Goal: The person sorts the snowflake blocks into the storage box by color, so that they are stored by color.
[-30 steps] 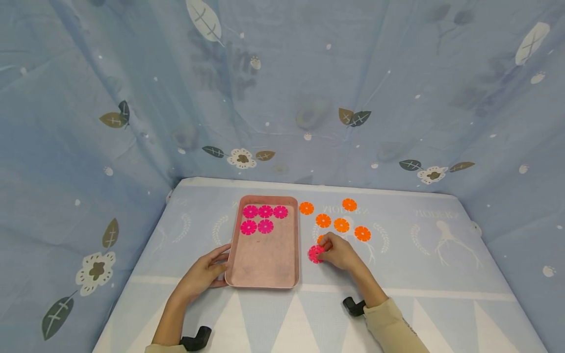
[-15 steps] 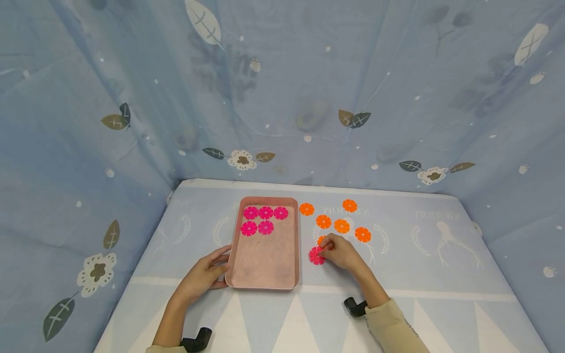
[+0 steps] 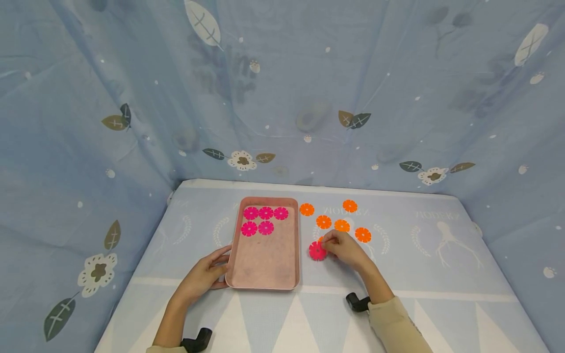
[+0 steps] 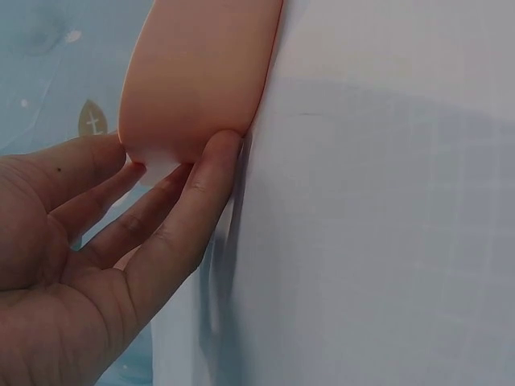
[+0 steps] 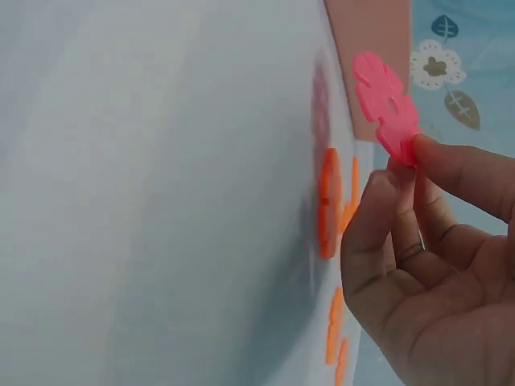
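My right hand (image 3: 346, 249) pinches the edge of a pink notched plastic disc (image 3: 317, 251) between thumb and finger, just right of the tray. In the right wrist view the pink disc (image 5: 386, 103) stands tilted, held apart from the table. My left hand (image 3: 200, 277) holds the left side of the pink tray (image 3: 265, 287) near its front corner. The left wrist view shows my fingers (image 4: 173, 221) against the outer wall of the tray (image 4: 201, 72). Inside the tray, several pink discs (image 3: 266, 213) lie in two rows at the far end.
Several orange notched discs (image 3: 323, 222) lie scattered on the table right of the tray; one is partly hidden by my right hand. A pale blue patterned cloth (image 3: 432, 264) covers the table. Blue curtains (image 3: 282, 98) hang behind and at both sides.
My right hand has risen slightly and shifted a little right with the pink disc, which now shows more of its face. My left hand and the tray have stayed in place.
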The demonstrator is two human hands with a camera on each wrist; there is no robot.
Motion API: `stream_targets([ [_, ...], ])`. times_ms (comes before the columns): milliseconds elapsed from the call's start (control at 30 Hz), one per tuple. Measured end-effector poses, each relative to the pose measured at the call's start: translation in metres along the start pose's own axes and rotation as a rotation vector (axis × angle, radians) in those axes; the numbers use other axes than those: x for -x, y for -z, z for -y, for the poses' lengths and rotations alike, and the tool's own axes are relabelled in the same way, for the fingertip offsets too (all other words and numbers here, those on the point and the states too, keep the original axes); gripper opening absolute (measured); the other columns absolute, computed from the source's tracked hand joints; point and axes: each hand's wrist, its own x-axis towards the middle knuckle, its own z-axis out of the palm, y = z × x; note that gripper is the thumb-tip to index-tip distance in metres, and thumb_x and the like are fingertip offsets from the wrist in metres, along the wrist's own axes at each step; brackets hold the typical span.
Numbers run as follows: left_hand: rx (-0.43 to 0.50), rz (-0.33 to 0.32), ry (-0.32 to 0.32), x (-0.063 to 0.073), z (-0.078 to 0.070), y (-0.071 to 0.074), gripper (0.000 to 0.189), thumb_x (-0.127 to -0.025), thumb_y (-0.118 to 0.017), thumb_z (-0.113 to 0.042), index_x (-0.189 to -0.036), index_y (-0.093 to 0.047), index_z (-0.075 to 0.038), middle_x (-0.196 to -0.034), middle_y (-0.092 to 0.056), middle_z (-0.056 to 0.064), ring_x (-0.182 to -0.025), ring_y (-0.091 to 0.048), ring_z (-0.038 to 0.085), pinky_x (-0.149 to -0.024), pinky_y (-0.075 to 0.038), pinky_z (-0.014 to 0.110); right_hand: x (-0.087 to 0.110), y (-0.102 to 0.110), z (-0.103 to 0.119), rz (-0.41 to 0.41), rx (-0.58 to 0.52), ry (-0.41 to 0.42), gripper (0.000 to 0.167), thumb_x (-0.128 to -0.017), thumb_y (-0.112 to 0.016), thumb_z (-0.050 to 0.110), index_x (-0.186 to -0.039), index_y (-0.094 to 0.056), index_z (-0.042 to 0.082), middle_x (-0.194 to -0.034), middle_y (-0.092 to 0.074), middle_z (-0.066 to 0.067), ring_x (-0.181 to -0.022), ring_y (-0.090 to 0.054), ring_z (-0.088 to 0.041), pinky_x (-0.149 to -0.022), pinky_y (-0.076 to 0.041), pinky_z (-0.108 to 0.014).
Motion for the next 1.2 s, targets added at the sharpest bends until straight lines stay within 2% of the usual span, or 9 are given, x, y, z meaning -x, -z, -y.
stream_targets([
  [267,-0.006,-0.02,0.01,-0.001,0.003,0.001,0.056,-0.103,-0.055,-0.006,-0.155,-0.036,-0.007,-0.145,-0.042,0.031,-0.113,-0.062,0.039,-0.079,-0.06,0.045,-0.012,0.002,0.024,0.017,-0.148,0.017,0.017,-0.098,-0.064,0.008,-0.107,-0.061,-0.006,-0.093,-0.063,-0.017,-0.081,-0.065,-0.031,-0.077,-0.06,-0.04],
  [333,-0.007,-0.027,0.016,-0.001,0.004,0.001,0.055,-0.103,-0.055,-0.006,-0.155,-0.037,-0.008,-0.145,-0.043,0.03,-0.112,-0.063,0.038,-0.078,-0.06,0.044,-0.016,0.002,0.032,0.016,-0.182,0.015,0.019,-0.098,-0.064,0.009,-0.108,-0.061,-0.007,-0.095,-0.062,-0.019,-0.082,-0.066,-0.034,-0.077,-0.061,-0.044],
  [667,-0.016,-0.033,0.015,-0.001,0.006,0.001,0.056,-0.102,-0.057,-0.007,-0.154,-0.038,-0.008,-0.144,-0.044,0.03,-0.112,-0.063,0.038,-0.078,-0.06,0.044,-0.045,-0.011,0.068,-0.021,-0.292,0.026,0.018,-0.1,-0.061,0.009,-0.11,-0.06,-0.006,-0.1,-0.064,-0.018,-0.086,-0.067,-0.03,-0.077,-0.061,-0.04],
  [833,-0.024,-0.039,0.019,-0.002,0.004,0.0,0.055,-0.102,-0.056,-0.006,-0.154,-0.038,-0.008,-0.143,-0.045,0.029,-0.111,-0.063,0.037,-0.078,-0.06,0.043,-0.058,-0.025,0.081,-0.058,-0.347,0.05,0.018,-0.099,-0.061,0.006,-0.112,-0.061,-0.008,-0.098,-0.063,-0.019,-0.084,-0.067,-0.033,-0.08,-0.059,-0.048],
  [1067,-0.015,-0.024,0.021,-0.002,0.004,0.001,0.055,-0.102,-0.056,-0.006,-0.154,-0.038,-0.009,-0.145,-0.044,0.029,-0.113,-0.063,0.037,-0.079,-0.06,0.043,-0.074,-0.049,0.085,-0.13,-0.314,0.033,0.014,-0.097,-0.063,0.003,-0.107,-0.064,-0.007,-0.092,-0.066,-0.018,-0.078,-0.069,-0.036,-0.077,-0.059,-0.051],
  [1200,0.0,-0.006,0.009,-0.002,0.003,0.002,0.057,-0.103,-0.056,-0.008,-0.155,-0.035,-0.007,-0.146,-0.041,0.031,-0.115,-0.061,0.039,-0.08,-0.06,0.045,-0.081,-0.063,0.081,-0.199,-0.162,0.025,0.012,-0.093,-0.066,0.002,-0.103,-0.067,-0.004,-0.087,-0.07,-0.015,-0.072,-0.071,-0.033,-0.072,-0.061,-0.044],
])
